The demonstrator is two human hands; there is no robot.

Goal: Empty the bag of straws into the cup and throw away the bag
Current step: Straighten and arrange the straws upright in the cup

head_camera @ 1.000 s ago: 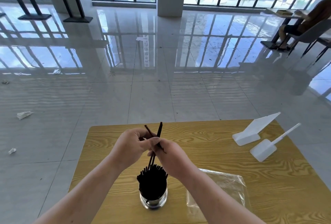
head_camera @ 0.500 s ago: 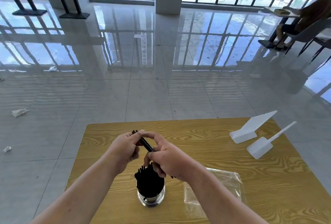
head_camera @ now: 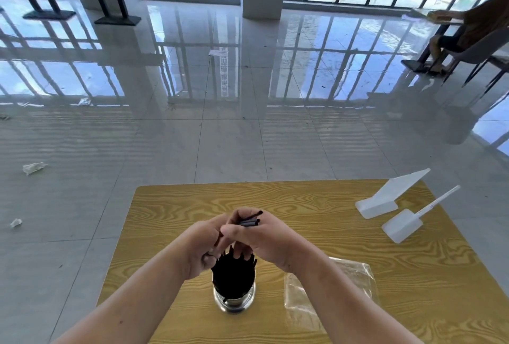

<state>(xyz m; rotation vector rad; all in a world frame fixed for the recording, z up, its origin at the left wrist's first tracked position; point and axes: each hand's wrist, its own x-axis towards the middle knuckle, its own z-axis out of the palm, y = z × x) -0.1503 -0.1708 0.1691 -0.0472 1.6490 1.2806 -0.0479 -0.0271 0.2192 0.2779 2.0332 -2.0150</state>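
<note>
A shiny metal cup (head_camera: 233, 298) stands near the front of the wooden table (head_camera: 303, 206), packed with upright black straws (head_camera: 232, 275). Just above it my left hand (head_camera: 201, 247) and my right hand (head_camera: 261, 239) meet, both pinching a few loose black straws (head_camera: 252, 221) that lie nearly level, their ends poking out to the right past my fingers. The clear plastic bag (head_camera: 330, 288) lies flat on the table to the right of the cup, partly under my right forearm.
Two white plastic scoops (head_camera: 385, 197) (head_camera: 407, 222) rest at the table's right side. Crumpled scraps (head_camera: 33, 168) lie on the glossy tiled floor to the left. A seated person (head_camera: 473, 27) is at a table far right.
The loose straws went from upright to nearly level between my hands. Both hands have drawn closer together and lower over the cup.
</note>
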